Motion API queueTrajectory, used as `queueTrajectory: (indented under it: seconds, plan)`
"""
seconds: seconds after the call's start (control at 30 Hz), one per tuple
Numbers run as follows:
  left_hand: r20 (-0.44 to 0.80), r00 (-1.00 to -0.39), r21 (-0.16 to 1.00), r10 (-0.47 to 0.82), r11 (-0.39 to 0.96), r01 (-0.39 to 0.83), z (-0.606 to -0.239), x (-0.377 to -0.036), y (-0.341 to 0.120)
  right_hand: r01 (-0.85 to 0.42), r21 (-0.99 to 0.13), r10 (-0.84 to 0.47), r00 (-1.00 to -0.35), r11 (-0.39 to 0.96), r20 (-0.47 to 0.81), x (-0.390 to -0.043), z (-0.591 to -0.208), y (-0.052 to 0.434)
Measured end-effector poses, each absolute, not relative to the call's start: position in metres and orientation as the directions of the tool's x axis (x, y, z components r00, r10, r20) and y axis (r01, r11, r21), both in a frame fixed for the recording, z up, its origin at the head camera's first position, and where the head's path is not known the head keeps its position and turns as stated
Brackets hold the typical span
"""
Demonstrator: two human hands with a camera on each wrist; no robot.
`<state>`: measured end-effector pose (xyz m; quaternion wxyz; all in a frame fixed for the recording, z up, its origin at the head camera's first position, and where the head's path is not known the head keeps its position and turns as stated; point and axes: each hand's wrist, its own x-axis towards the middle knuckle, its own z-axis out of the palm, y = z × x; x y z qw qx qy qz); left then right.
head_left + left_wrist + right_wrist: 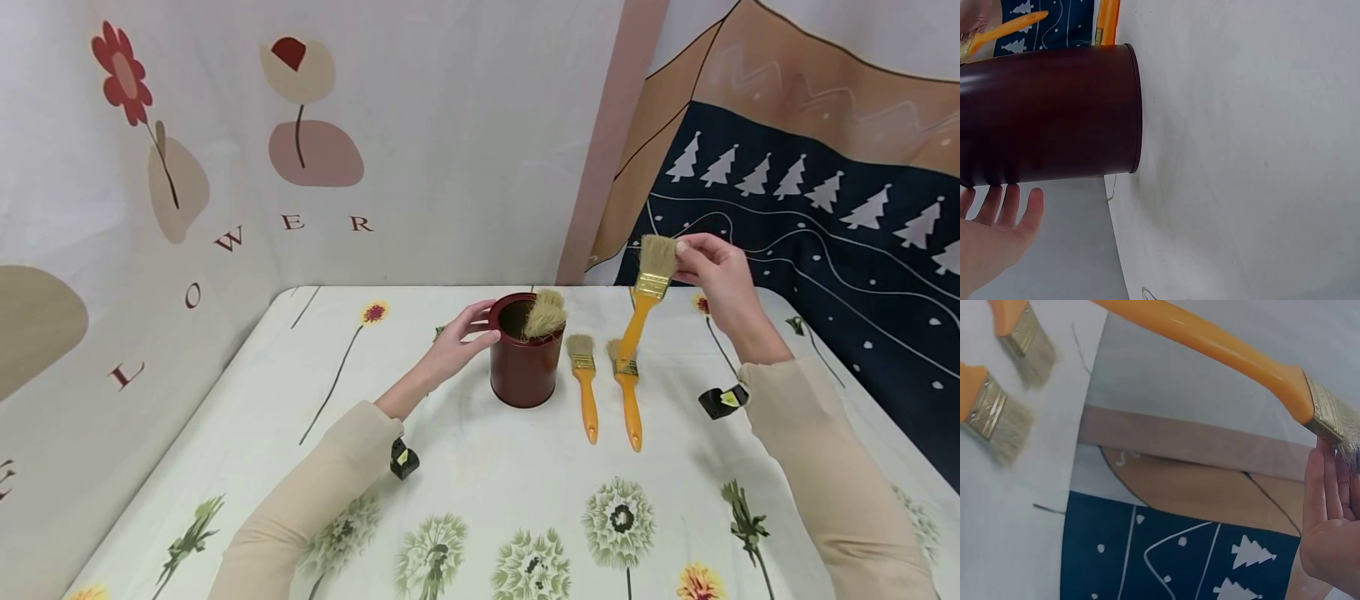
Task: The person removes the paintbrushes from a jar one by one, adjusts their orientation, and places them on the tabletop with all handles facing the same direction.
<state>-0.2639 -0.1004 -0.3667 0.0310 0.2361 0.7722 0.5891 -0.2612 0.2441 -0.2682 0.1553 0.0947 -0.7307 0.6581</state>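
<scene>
My right hand (716, 271) pinches a paintbrush (641, 312) by its bristle end, above the table at the right, with the orange handle pointing down. In the right wrist view the fingers lie along the bristles beside the metal band. My left hand (461, 346) touches the left side of a dark red can (522, 373), its fingers near the rim and fairly straight. Pale bristles (546, 315) stick up out of the can's right side; what they belong to is hidden inside. Right of the can lie two more orange-handled paintbrushes, one nearer (586, 392) and one further right (631, 408).
A white tablecloth (465, 467) printed with flowers covers the table. Behind it hangs a pale cloth (465, 150) with printed letters, and at the right a dark blue cloth (847, 275) with trees. A small black device (403, 460) is strapped at each wrist.
</scene>
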Motion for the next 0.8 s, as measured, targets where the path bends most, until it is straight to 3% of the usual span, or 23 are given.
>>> queueTrajectory:
  seconds: [0.23,0.4,0.53,0.8]
  plan:
    - [0.227,-0.887,0.924,0.402,0.2,0.327,-0.367,-0.264,-0.1,-0.279,-0.923,0.078,-0.948,0.265,0.309,-0.273,-0.289,0.259]
    - [0.216,-0.885,0.929,0.412,0.194,0.316,-0.358,-0.259,-0.099,-0.229,-0.953,0.066,-0.967,0.198,0.246,-0.349,-0.361,0.323]
    - [0.21,-0.882,0.931,0.422,0.191,0.313,-0.346,-0.249,-0.098,-0.193,-0.935,0.102,-0.967,0.297,0.232,-0.397,-0.415,0.36]
    - [0.202,-0.888,0.929,0.413,0.206,0.307,-0.339,-0.244,-0.096,-0.139,-0.93,0.129,-0.973,0.339,0.192,-0.394,-0.441,0.36]
